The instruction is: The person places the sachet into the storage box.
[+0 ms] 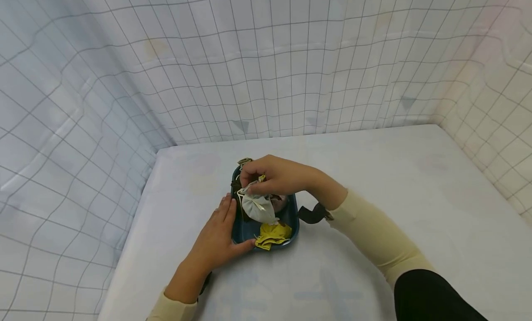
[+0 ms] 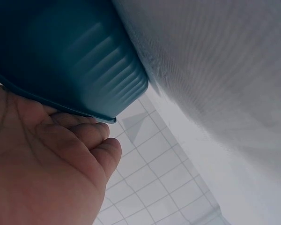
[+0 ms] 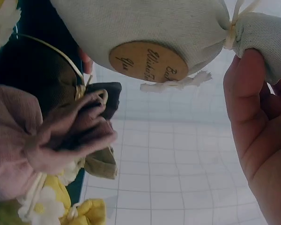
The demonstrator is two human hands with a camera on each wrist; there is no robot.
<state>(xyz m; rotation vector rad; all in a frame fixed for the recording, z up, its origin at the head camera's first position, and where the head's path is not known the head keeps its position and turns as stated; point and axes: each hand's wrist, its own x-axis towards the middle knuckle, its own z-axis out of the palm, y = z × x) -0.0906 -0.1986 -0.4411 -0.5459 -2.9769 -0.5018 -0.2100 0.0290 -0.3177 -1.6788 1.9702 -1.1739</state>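
A light grey cloth drawstring pouch [image 1: 258, 209] hangs from my right hand [image 1: 278, 175], which pinches its gathered top above the tie. In the right wrist view the pouch carries a round brown label [image 3: 147, 61] with dark lettering. Beneath it is a teal plastic tray [image 1: 245, 233]. My left hand [image 1: 214, 240] rests along the tray's left side, fingers extended at the rim and thumb at the near corner. Inside the tray lie a yellow pouch [image 1: 274, 233] at the near end, a dusty pink pouch [image 3: 11, 140] and a dark brown pouch [image 3: 33, 65].
An olive pouch top [image 1: 244, 161] shows at the tray's far end. White cloth flowers [image 3: 40, 206] decorate some pouches. The tray stands on a white-covered table [image 1: 374, 173], with white grid-patterned curtains [image 1: 282, 67] behind and at both sides.
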